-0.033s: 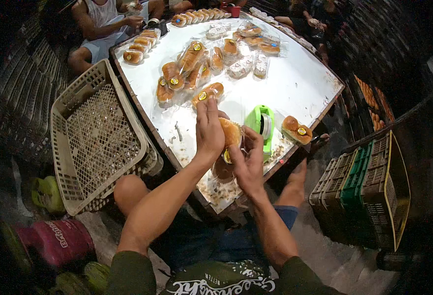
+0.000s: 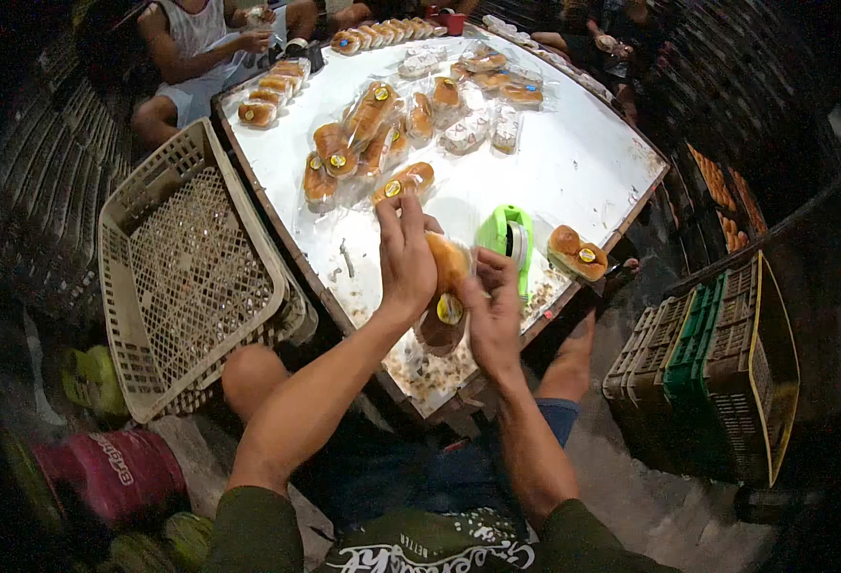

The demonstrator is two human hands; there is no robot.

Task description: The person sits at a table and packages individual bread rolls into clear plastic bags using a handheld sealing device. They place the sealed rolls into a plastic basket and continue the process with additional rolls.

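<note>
The left hand [image 2: 407,263] and right hand [image 2: 497,310], partly closed, hold a bun [image 2: 447,256] over the tabletop [image 2: 573,172] near end; a green tape dispenser [image 2: 490,227] stands right.

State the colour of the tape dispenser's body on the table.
The tape dispenser's body is bright green, showing best in the head view.

Over the worktop [image 2: 573,172], the left hand [image 2: 406,263] holds a wrapped bun [image 2: 447,253], the blurred right hand [image 2: 495,320] touching it. From the bun: green tape dispenser [image 2: 492,234], two o'clock; pale crate [image 2: 115,277], nine.
</note>
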